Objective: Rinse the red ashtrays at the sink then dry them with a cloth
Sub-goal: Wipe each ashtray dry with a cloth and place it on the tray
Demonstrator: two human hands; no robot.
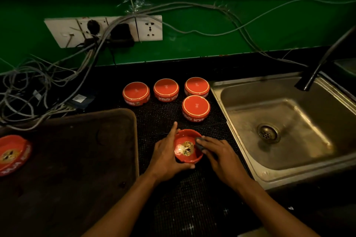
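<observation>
Ashtrays, red, six in view. One (187, 147) upright in my hands over the black studded mat (163, 121), just left of the sink (273, 113); gold emblem showing in its bowl.

Left hand (166, 157): wrapped around the near-left wall of that ashtray, thumb under the near rim, forefinger lying along the far-left edge.

Right hand (217, 152): fingers curled over a small dark cloth (200, 145), pressing it against the right inner wall.

Four more ashtrays, upside down on the mat: three in a far row (136, 93) (166, 90) (197, 86), one (196, 108) nearer, below the rightmost. Sixth ashtray (13, 154), upright, far left on the dark tray (77, 150).

Handling, my judgement: glazed, rigid, likely ceramic, so moderately heavy and chippable; glossy and slick if wet. Best held by the outer wall with fingers spread, or pinched across the rim at a notch; not by the bowl face.

Edges and room: raised steel sink lip close on the right; tray rim close on the left. The mat strip between them is narrow, though open on the near side. Black tap (316, 71) overhangs the sink's far right corner. Loose cables (57, 75) and wall sockets (104, 30) sit far left, well apart from the work, but water should be kept away from them.
</observation>
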